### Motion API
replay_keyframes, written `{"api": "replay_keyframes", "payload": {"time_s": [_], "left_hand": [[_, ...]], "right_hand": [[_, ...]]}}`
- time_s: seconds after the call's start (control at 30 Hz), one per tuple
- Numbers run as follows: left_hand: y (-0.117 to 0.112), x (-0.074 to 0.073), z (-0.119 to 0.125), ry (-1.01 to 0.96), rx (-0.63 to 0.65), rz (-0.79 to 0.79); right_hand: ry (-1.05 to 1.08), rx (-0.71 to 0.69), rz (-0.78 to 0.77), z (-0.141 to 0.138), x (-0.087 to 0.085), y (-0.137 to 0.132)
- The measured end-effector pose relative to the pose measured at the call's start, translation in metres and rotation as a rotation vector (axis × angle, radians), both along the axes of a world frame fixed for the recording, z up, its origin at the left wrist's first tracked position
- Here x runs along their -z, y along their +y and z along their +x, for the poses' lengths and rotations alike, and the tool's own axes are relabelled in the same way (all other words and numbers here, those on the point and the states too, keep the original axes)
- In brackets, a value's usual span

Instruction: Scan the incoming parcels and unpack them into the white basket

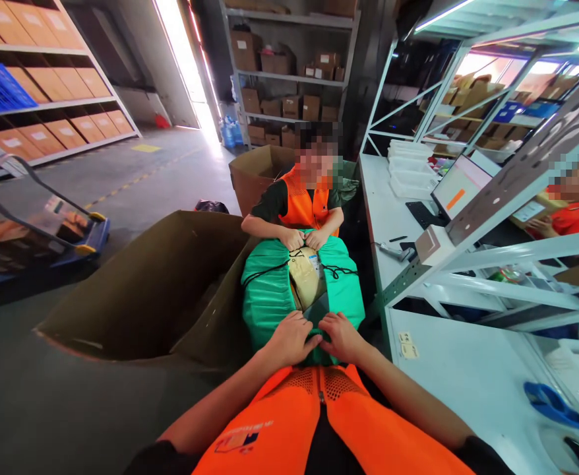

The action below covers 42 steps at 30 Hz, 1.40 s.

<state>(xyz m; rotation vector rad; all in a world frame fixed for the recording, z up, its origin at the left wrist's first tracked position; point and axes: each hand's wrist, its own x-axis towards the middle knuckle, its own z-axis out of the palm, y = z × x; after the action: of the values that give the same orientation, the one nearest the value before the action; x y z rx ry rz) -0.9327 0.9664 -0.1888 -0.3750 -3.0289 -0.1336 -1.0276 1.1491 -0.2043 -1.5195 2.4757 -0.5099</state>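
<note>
Both hands, left (289,340) and right (341,336), clench soft green fabric bag (270,297); co-worker's hands (303,237) bunch its far end around padded parcel (305,277).

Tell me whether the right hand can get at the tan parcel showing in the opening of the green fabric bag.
Probably yes. The right hand rests on the near edge of the green fabric bag, and the tan parcel lies exposed just beyond it. Only the black drawstring crosses nearby; the co-worker's hands grip the far end.

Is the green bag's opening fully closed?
No, the green bag gapes between left hand and right hand, showing a tan parcel.
</note>
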Motion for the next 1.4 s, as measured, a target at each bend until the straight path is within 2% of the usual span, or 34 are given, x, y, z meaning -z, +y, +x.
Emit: {"api": "replay_keyframes", "payload": {"time_s": [0.07, 0.13, 0.3, 0.37, 0.47, 0.6, 0.7, 0.77, 0.83, 0.93, 1.03, 1.13, 1.27, 1.4], "left_hand": [[-0.008, 0.014, -0.005, 0.058, 0.022, 0.059], [-0.019, 0.027, -0.023, 0.079, 0.034, 0.1], [-0.052, 0.044, -0.098, 0.035, -0.068, 0.019], [-0.062, 0.046, -0.12, 0.022, -0.102, 0.001], [-0.071, 0.048, -0.137, 0.007, -0.135, -0.015], [-0.082, 0.046, -0.15, -0.022, -0.146, -0.012], [-0.09, 0.039, -0.155, -0.041, -0.137, 0.003], [-0.093, 0.032, -0.149, -0.05, -0.127, 0.015], [-0.095, 0.022, -0.132, -0.049, -0.108, 0.02], [-0.094, 0.007, -0.094, -0.017, -0.049, 0.018], [-0.086, -0.008, -0.055, 0.022, -0.015, 0.028], [-0.069, -0.016, -0.022, 0.027, -0.01, 0.06], [-0.039, -0.016, 0.015, 0.011, -0.008, 0.072], [-0.01, -0.017, 0.049, -0.02, -0.023, 0.06]], "right_hand": [[0.007, -0.01, -0.025, -0.004, 0.004, 0.0], [0.018, 0.004, -0.027, -0.018, 0.01, -0.008], [0.028, 0.073, 0.063, -0.089, 0.025, -0.061], [0.017, 0.077, 0.107, -0.113, 0.03, -0.085], [-0.003, 0.082, 0.153, -0.135, 0.032, -0.111], [-0.038, 0.089, 0.169, -0.152, 0.028, -0.128], [-0.046, 0.136, 0.154, -0.154, 0.021, -0.131], [-0.043, 0.185, 0.137, -0.142, 0.016, -0.128], [-0.044, 0.209, 0.121, -0.119, 0.011, -0.119], [-0.053, 0.191, 0.096, -0.076, 0.002, -0.095], [-0.04, 0.176, 0.055, -0.041, -0.004, -0.057], [-0.017, 0.165, -0.04, -0.023, -0.002, -0.012], [-0.013, 0.152, -0.168, -0.01, 0.01, 0.048], [-0.021, 0.153, -0.217, 0.0, 0.022, 0.097]]}}
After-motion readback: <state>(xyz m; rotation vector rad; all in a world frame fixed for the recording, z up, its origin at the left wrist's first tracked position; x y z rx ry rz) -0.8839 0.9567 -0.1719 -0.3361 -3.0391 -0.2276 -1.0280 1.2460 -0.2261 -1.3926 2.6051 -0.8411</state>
